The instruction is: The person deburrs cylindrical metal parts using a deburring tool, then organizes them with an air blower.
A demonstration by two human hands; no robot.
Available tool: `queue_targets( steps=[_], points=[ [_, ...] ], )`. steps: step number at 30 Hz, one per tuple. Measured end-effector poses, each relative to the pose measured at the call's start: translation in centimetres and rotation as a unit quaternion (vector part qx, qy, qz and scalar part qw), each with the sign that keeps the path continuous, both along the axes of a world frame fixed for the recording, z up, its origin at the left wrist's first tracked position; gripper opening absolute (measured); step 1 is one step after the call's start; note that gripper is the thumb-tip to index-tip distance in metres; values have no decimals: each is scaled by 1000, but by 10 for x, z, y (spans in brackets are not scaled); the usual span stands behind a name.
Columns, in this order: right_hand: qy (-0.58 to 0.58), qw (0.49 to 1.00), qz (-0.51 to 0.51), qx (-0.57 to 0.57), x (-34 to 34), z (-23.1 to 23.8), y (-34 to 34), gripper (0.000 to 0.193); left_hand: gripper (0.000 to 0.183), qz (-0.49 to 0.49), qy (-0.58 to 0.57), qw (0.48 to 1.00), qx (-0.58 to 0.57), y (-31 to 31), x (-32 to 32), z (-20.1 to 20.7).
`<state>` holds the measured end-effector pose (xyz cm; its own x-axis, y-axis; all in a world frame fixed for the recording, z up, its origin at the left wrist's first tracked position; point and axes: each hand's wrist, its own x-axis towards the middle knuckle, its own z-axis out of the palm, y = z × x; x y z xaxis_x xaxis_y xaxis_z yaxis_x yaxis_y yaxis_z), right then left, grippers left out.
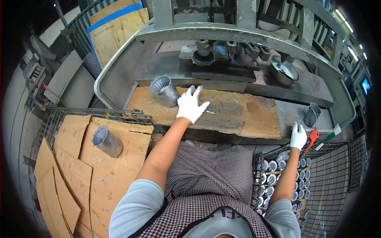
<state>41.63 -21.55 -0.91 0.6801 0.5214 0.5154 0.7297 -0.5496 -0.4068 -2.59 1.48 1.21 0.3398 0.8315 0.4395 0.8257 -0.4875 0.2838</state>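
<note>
Both my hands wear white gloves. My left hand [191,106] is over the cardboard sheet [246,113] on the machine's front ledge, fingers spread and thumb out. Close beside it, on its left, a grey metal cup [170,96] with a ragged rim leans leftward; whether they touch I cannot tell. My right hand [298,137] is at the ledge's right front edge, fingers partly bent and slightly apart, nothing visible in them. Just beyond it stands a smaller-looking dark metal cup [312,115]. A red-handled tool [312,139] hangs right beside that hand.
Ahead, the press tooling [203,57] holds a dark round piece. A metal bowl [284,71] rests at the back right. Another metal cup [107,141] stands on cardboard [75,158] at left. A wire basket [329,178] at right contains several rows of round metal parts [271,179].
</note>
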Motion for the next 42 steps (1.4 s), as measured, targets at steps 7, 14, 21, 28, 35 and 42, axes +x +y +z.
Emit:
queue_targets(
  steps=[7, 14, 21, 28, 35, 42],
  points=[
    [-13, 1000, 7, 22, 0, -1, 1, 38, 56, -13, 12, 1000, -15, 6, -1, -7],
    [-21, 999, 8, 24, -1, 0, 0, 36, 48, -20, 58, 997, -43, 5, -1, -7],
    [-26, 999, 6, 18, -1, 0, 1, 38, 77, 19, -35, 999, 19, 5, -1, -7],
    [-11, 1000, -5, 10, -1, 0, 0, 38, 54, -25, 72, 994, -75, 8, -1, -9],
    [-12, 1000, 6, 25, 1, -3, -1, 37, 44, -14, 51, 998, -30, 5, -1, -10],
    [-5, 1000, 0, 20, 1, -4, 2, 36, 64, 20, -37, 999, 30, 4, 2, -7]
  ],
)
